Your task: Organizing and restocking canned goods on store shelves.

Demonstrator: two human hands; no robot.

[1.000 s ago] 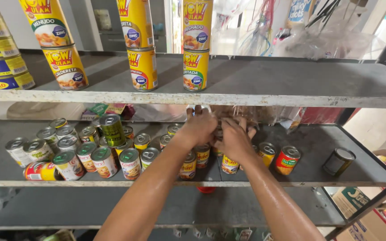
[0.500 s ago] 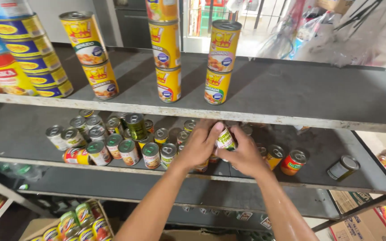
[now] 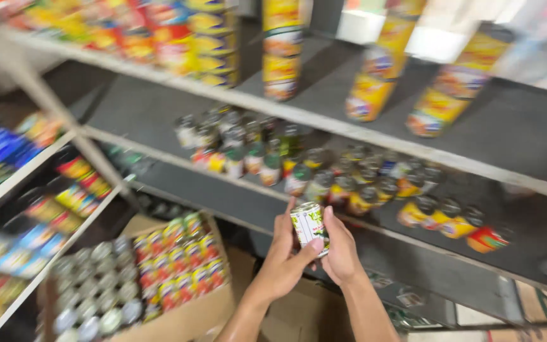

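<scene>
In front of the middle shelf (image 3: 235, 196), just below its front edge, the person is holding a small can (image 3: 310, 226) with a pale, green-printed label in both hands. The left hand (image 3: 283, 263) is cupping the can from the side and beneath, its thumb pressing up along the label, so that grip is closing on the can; the right hand (image 3: 340, 250) is wrapping around the far side, fingers behind the can, and its grip is closing on the same can. The can is standing nearly upright, lid up, clear of the shelf and touching nothing but the two hands.

On the middle shelf behind it, a crowd of small tins (image 3: 299, 164) is standing in loose rows, with one red tin (image 3: 487, 239) lying on its side toward the right end. Tall yellow cans (image 3: 281, 50) are stacked along the upper shelf. Below and to the left, an open cardboard box (image 3: 178, 316) is holding more tins packed lid up.

The view is blurring with head motion, so the label detail cannot be told. Handling the can well here probably means keeping it upright, supporting it from beneath with the left palm, and steadying the head while turning the label slowly between the fingers.
</scene>
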